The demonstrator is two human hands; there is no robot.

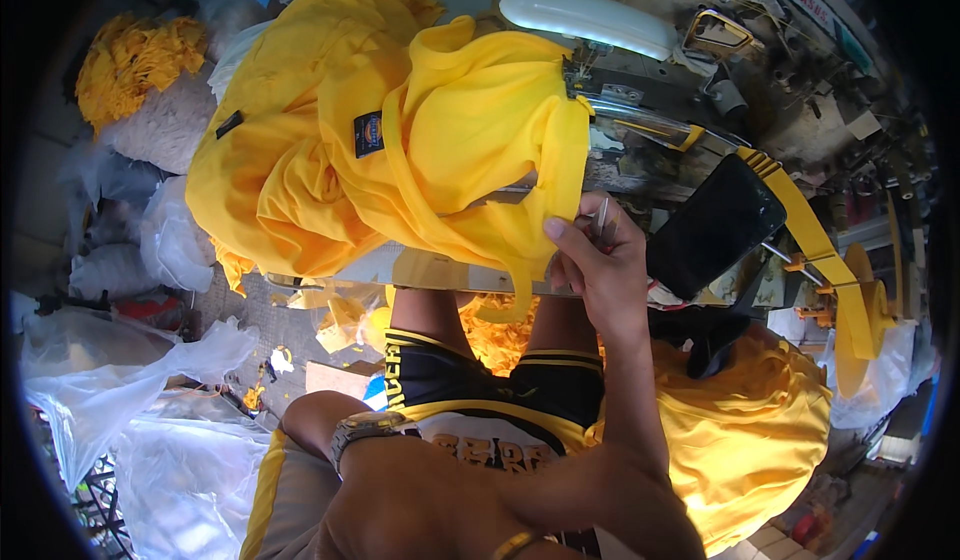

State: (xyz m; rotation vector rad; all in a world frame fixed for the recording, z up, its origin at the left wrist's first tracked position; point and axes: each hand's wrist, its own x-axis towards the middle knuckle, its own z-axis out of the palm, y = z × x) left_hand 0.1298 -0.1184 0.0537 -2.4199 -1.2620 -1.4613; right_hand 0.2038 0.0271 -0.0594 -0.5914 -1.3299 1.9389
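My right hand (605, 255) is closed round a small pointed metal tool (601, 222), snips or tweezers; I cannot tell which. Its thumb touches the edge of a yellow knit garment (480, 130). That garment lies in folds across the sewing machine's table, with a small dark label (368, 134) showing. Its far right edge sits at the machine's needle area (578, 78). Near my chest, my left hand (430, 500) crosses toward my right arm, a watch (368, 426) at its wrist. Its fingers are mostly hidden at the lower edge.
A dark phone (718, 225) stands right of my right hand. Beyond it, a yellow strip (815, 245) runs to a reel. A white lamp (590, 18) is above the machine. Yellow cloth bundles (750, 430) lie at right, plastic bags (190, 470) at left.
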